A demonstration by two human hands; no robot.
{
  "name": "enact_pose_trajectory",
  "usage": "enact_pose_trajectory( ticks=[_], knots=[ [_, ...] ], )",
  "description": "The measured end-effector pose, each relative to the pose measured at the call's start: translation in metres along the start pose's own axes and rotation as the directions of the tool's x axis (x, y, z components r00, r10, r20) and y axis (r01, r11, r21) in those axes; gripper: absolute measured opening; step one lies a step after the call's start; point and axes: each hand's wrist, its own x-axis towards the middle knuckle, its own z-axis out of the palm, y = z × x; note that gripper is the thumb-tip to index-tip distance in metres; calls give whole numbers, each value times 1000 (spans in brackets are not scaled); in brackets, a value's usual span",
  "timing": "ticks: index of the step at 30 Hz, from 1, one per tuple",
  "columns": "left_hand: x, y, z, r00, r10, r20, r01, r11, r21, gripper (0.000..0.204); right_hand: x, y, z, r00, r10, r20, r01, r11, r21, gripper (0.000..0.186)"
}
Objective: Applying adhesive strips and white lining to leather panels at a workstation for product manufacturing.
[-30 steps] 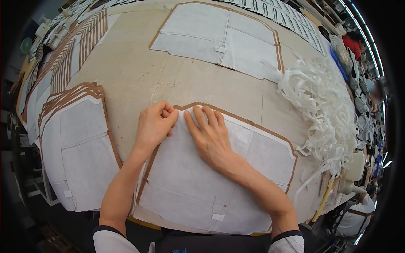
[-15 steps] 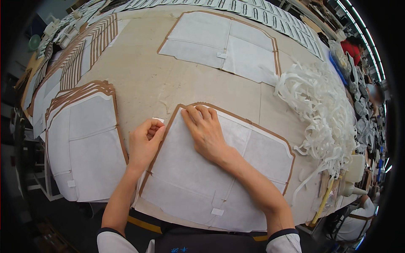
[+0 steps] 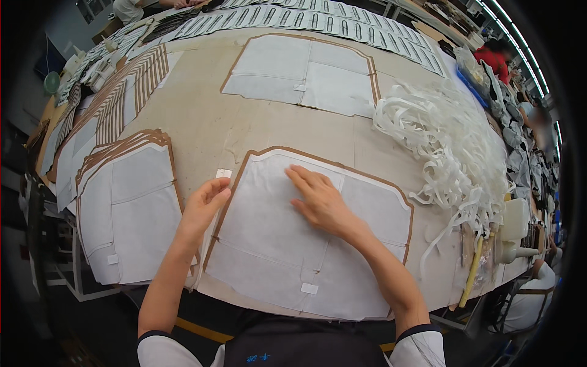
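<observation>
My right hand (image 3: pixel 315 199) is open over a white fabric panel (image 3: pixel 275 238) with a brown border, its fingers slightly spread near the upper middle. My left hand (image 3: pixel 208 205) has curled fingers just left of that panel, beside a small white rectangle (image 3: pixel 224 173) on the table; whatever is in its fingers, if anything, is hidden. Farther left is a stack of similar panels (image 3: pixel 137 220) with layered brown edges. Another bordered panel (image 3: pixel 269 61) lies flat beyond my hands.
A tangled heap of white strips (image 3: pixel 440 153) is at right, with a yellow rod (image 3: pixel 472 269) and white bottles (image 3: pixel 513 217) below it. Striped pieces (image 3: pixel 147 79) lie back left, rows of cut pieces (image 3: pixel 324 24) along the far edge. People (image 3: pixel 529 300) sit or work around the table.
My left hand has left the panel's top edge and moved to its left. My right hand has slid down from the top edge onto the panel.
</observation>
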Motion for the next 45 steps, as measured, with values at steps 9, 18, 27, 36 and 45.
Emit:
enact_pose_trajectory(
  ticks=[9, 18, 27, 36, 45],
  knots=[
    [9, 12, 2, 973, -228, 38, 222, 968, 119, 46, -258, -32, -94, 643, 611, -462, -715, 695, -77, 37],
    [-21, 1, 11, 967, 235, 103, -247, 750, 614, 32, -239, -33, -96, 371, 901, -225, -660, 426, 619, 43],
    [-121, 56, -73, 913, 383, -143, -309, 875, 372, 19, -168, -47, -67, 625, 769, 135, -599, 361, 715, 36],
    [-136, 83, -367, 864, 225, -451, 18, 881, 473, 25, 100, -105, 89, 885, 212, 414, -463, 321, 826, 41],
    [-91, 25, -381, 738, 432, -519, 113, 678, 726, 29, 129, 78, 19, 932, 22, -362, -151, 932, -331, 32]
  ],
)
